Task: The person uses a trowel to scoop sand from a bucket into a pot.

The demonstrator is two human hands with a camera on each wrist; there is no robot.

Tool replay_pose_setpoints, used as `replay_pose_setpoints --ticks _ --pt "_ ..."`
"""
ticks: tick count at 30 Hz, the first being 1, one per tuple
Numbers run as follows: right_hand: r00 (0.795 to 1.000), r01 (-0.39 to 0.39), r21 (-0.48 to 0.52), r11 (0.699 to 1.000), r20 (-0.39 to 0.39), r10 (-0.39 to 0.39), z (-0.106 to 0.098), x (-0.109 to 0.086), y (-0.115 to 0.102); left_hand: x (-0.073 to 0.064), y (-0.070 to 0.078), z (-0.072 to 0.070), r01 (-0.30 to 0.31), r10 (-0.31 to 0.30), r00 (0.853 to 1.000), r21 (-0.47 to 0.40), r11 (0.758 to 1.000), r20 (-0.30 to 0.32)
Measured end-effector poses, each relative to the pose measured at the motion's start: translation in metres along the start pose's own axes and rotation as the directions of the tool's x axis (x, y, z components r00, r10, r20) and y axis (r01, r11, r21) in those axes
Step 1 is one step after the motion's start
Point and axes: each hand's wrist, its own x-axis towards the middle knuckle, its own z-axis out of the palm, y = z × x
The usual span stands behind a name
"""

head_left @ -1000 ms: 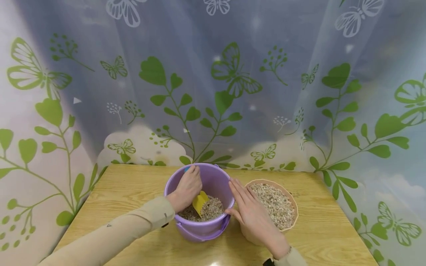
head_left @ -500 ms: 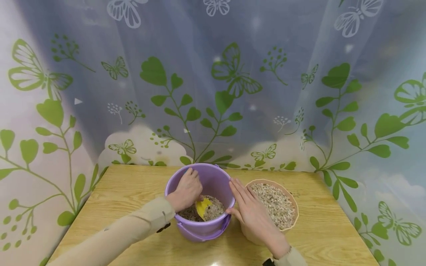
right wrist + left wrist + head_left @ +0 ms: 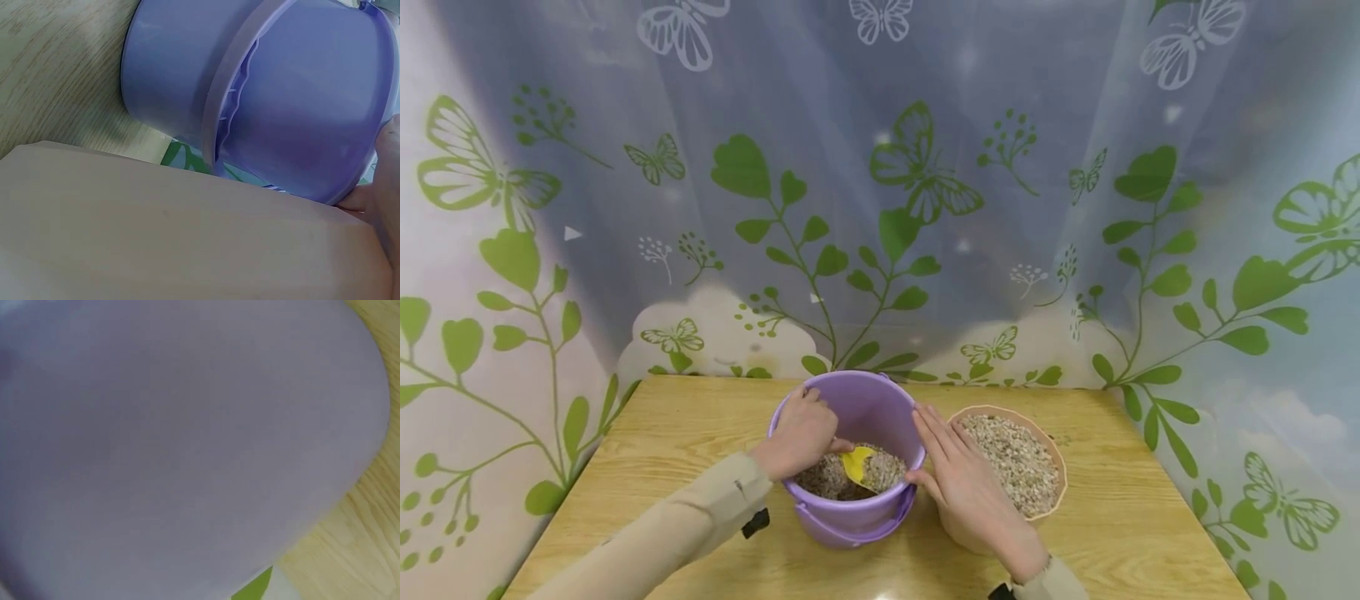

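A purple bucket point(image 3: 868, 403) with gravel point(image 3: 886, 472) in its bottom stands at the table's middle. My left hand point(image 3: 799, 433) reaches over its left rim and grips a small yellow shovel point(image 3: 856, 464), whose blade sits in the gravel; the handle is hidden under the hand. My right hand point(image 3: 962, 479) lies with straight fingers against the bucket's right rim. In the right wrist view that hand point(image 3: 386, 181) touches the rim at the right edge. The bucket's outer wall point(image 3: 187, 437) fills most of the left wrist view.
A peach bowl point(image 3: 1063, 479) heaped with pale gravel point(image 3: 1011, 458) stands right of the bucket, partly behind my right hand. Its side point(image 3: 187, 231) looms large in the right wrist view. A curtain point(image 3: 850, 208) with leaves and butterflies backs the wooden table point(image 3: 1120, 533).
My left hand has shifted left and lower at the bucket's rim, and the yellow blade has turned in the gravel. The blue handle end no longer shows. The right hand stays against the bucket.
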Motion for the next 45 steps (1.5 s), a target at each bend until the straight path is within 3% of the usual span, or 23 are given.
replay_pose_setpoints --ticks 6,10,19,31,45 --pt "1.000 -0.011 0.006 1.000 0.023 0.010 0.001 -0.001 0.000 -0.005 -0.002 -0.011 0.097 -0.094 0.995 -0.062 0.993 0.043" --pt "1.000 -0.009 0.005 1.000 0.013 0.009 0.002 -0.001 0.001 -0.010 -0.003 -0.016 0.129 -0.126 0.992 -0.124 0.984 0.031" --pt "1.000 0.018 -0.011 1.000 -0.011 -0.018 0.002 -0.001 0.000 -0.024 -0.008 -0.025 0.181 -0.190 0.980 -0.118 0.976 -0.068" --pt "1.000 0.021 -0.020 1.000 -0.019 -0.021 0.001 0.001 0.001 -0.041 -0.016 -0.031 0.178 -0.205 0.952 -0.130 0.975 -0.228" --pt "1.000 0.001 -0.006 1.000 0.005 -0.001 -0.001 0.003 0.002 -0.048 -0.019 -0.035 0.178 -0.200 0.936 -0.100 0.979 -0.291"
